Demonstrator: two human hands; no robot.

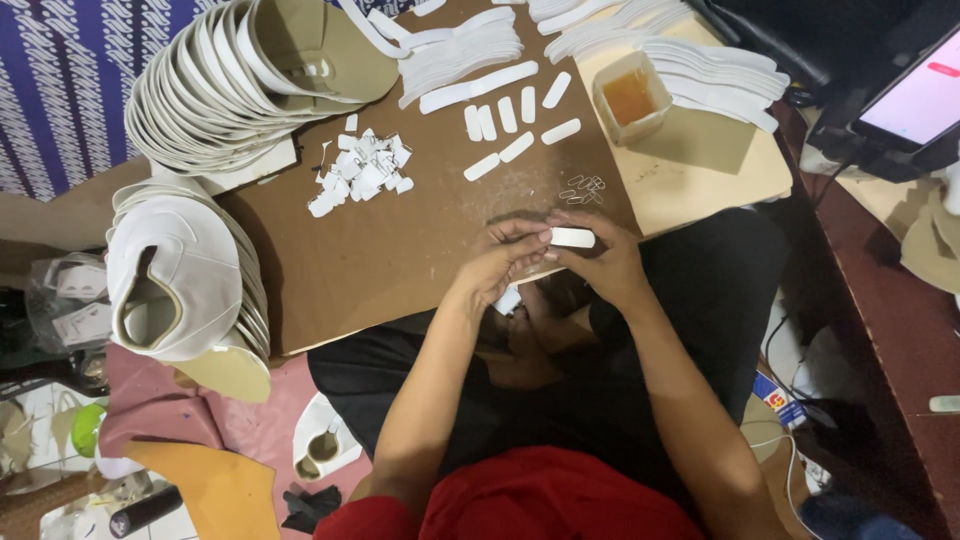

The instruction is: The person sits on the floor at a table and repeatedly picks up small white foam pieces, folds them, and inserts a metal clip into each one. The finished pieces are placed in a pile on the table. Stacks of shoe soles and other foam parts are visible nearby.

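Both hands meet over the near edge of a brown board (400, 260) on my lap. My right hand (600, 262) pinches a short white strip (572, 237) with rounded ends. My left hand (505, 258) touches the same strip at its left end, fingers curled, with a small white piece (508, 300) showing beneath it. Several loose white strips (510, 125) lie further up the board, beside a heap of small white scraps (362, 172). A few small metal clips (585, 188) lie just beyond my hands.
Stacks of white shoe uppers sit at the upper left (230, 80) and left (180, 280). A tub of amber glue (630, 97) stands on a tan board, with fanned long white strips (700, 60) behind. A lit screen (915, 100) is at the right.
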